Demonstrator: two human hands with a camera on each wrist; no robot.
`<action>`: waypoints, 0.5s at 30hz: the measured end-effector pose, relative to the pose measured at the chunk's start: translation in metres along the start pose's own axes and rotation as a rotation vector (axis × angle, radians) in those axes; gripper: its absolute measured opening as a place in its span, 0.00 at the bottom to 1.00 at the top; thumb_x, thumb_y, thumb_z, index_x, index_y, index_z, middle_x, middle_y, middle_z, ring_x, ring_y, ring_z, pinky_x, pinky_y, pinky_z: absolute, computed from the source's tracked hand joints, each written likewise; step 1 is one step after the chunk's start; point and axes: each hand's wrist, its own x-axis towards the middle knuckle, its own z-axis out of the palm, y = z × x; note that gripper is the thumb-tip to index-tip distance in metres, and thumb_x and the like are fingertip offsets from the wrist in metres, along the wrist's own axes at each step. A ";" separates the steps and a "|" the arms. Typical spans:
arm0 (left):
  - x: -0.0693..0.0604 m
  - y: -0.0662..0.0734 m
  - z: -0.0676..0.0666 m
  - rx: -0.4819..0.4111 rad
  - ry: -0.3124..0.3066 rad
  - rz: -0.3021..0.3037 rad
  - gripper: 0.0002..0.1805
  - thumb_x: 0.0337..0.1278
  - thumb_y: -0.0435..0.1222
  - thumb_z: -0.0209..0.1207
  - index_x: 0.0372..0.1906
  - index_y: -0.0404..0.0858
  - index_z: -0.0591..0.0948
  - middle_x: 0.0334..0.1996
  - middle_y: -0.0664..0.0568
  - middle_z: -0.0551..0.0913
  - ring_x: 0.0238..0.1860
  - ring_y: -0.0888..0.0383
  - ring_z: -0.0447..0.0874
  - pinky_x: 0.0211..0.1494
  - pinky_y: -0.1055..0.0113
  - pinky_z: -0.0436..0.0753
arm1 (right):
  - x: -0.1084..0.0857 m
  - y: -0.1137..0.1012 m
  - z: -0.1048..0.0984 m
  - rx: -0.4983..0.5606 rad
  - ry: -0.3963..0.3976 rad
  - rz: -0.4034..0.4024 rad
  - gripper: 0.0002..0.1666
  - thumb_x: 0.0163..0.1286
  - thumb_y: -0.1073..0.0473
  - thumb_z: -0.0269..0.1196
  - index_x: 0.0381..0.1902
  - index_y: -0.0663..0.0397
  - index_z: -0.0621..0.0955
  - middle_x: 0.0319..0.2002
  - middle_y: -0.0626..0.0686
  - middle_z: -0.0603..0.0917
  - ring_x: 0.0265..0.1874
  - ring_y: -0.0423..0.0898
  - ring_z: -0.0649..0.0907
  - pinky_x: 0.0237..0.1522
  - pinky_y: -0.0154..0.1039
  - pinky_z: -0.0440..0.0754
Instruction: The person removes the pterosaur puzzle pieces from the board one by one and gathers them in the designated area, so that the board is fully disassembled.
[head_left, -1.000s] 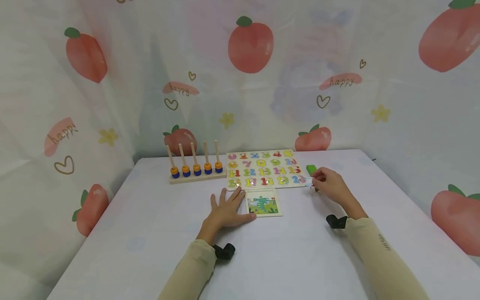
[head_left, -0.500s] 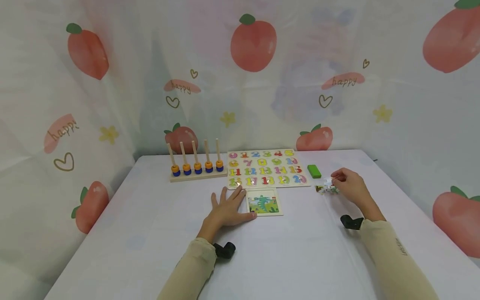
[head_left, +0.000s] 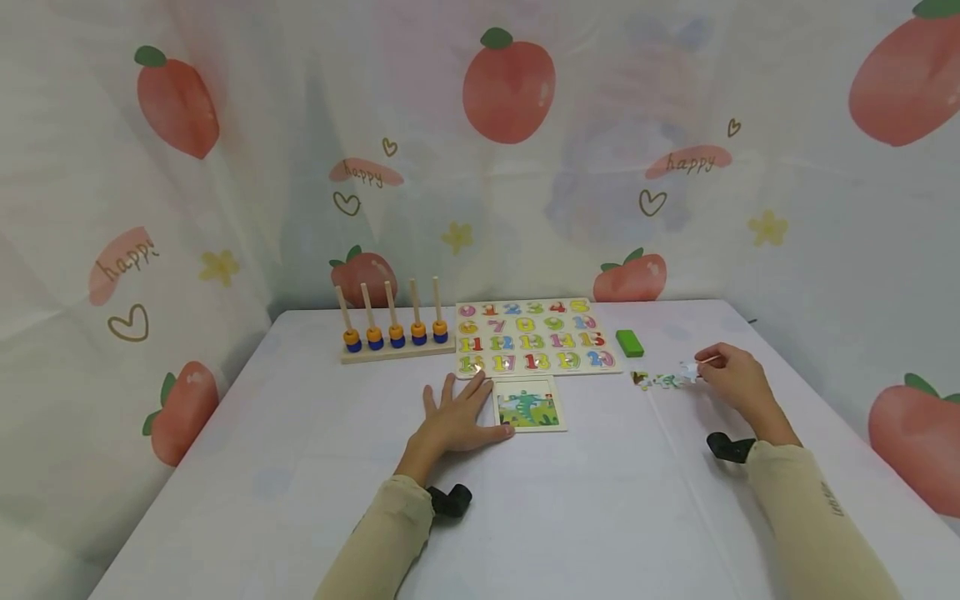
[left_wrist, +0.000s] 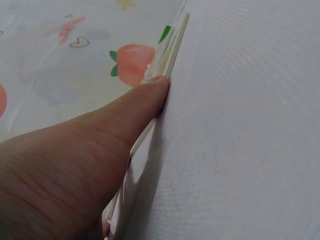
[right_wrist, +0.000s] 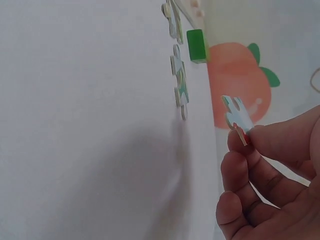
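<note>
My left hand [head_left: 453, 422] lies with spread fingers beside a framed dinosaur jigsaw puzzle [head_left: 528, 407], its thumb resting on the near left corner. In the left wrist view that thumb presses the pale edge of the puzzle board [left_wrist: 175, 50]. Over to the right, my right hand [head_left: 738, 382] pinches a small light-blue puzzle piece [right_wrist: 240, 117] with a red patch between thumb and forefinger, raised off the table. Several loose puzzle pieces [head_left: 654, 381] lie on the white cloth just left of this hand.
Behind the jigsaw lies a number board [head_left: 536, 337] with coloured numerals. A peg abacus [head_left: 397, 354] with orange and blue beads stands to its left. A green block [head_left: 629, 343] sits right of the board. A printed curtain [head_left: 510, 225] closes off the back.
My right hand has moved rightward, away from the number board, with a puzzle piece pinched. The loose pieces and whole green block now show where it was. The left hand stays put.
</note>
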 end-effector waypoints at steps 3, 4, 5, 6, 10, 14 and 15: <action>-0.001 0.001 -0.001 -0.002 -0.001 0.000 0.54 0.63 0.72 0.60 0.87 0.53 0.59 0.88 0.59 0.47 0.86 0.36 0.31 0.78 0.28 0.28 | 0.000 0.005 -0.001 0.008 -0.002 0.013 0.18 0.82 0.63 0.55 0.58 0.74 0.77 0.49 0.73 0.82 0.45 0.64 0.82 0.38 0.44 0.78; -0.001 0.001 -0.001 -0.004 -0.001 0.000 0.54 0.63 0.72 0.60 0.87 0.52 0.59 0.88 0.59 0.47 0.86 0.36 0.31 0.78 0.28 0.28 | 0.000 0.007 -0.002 0.013 0.001 0.018 0.18 0.82 0.63 0.55 0.58 0.74 0.77 0.49 0.73 0.83 0.45 0.64 0.82 0.39 0.45 0.77; -0.001 0.001 -0.001 -0.006 -0.001 0.000 0.54 0.63 0.71 0.60 0.87 0.52 0.59 0.88 0.58 0.47 0.86 0.36 0.32 0.78 0.28 0.28 | 0.000 0.009 -0.002 0.018 0.003 0.022 0.18 0.82 0.63 0.55 0.58 0.74 0.78 0.49 0.73 0.83 0.45 0.64 0.82 0.39 0.45 0.78; -0.001 0.001 -0.002 -0.006 -0.001 0.000 0.54 0.63 0.71 0.60 0.87 0.52 0.59 0.88 0.58 0.47 0.86 0.36 0.32 0.78 0.28 0.28 | 0.000 0.010 -0.002 0.028 0.002 0.029 0.18 0.82 0.63 0.55 0.58 0.74 0.78 0.48 0.73 0.83 0.45 0.64 0.82 0.40 0.46 0.77; -0.002 0.002 -0.002 -0.008 -0.004 -0.005 0.54 0.63 0.71 0.60 0.87 0.52 0.59 0.88 0.58 0.47 0.86 0.36 0.31 0.78 0.28 0.28 | 0.000 0.016 -0.002 0.059 -0.012 0.077 0.20 0.82 0.62 0.54 0.59 0.74 0.78 0.47 0.70 0.83 0.43 0.61 0.80 0.38 0.44 0.76; -0.002 0.002 -0.002 -0.007 -0.004 -0.003 0.54 0.63 0.71 0.60 0.87 0.52 0.59 0.88 0.58 0.47 0.86 0.36 0.32 0.78 0.28 0.28 | 0.003 0.024 0.002 0.073 -0.024 0.120 0.20 0.82 0.62 0.54 0.60 0.74 0.78 0.44 0.66 0.83 0.40 0.57 0.80 0.34 0.41 0.77; -0.002 0.002 -0.001 -0.007 -0.004 -0.001 0.54 0.63 0.72 0.59 0.87 0.52 0.59 0.88 0.58 0.47 0.86 0.36 0.32 0.78 0.28 0.28 | 0.004 0.027 0.003 0.073 -0.024 0.126 0.20 0.81 0.62 0.54 0.60 0.74 0.78 0.43 0.65 0.83 0.39 0.56 0.80 0.33 0.40 0.77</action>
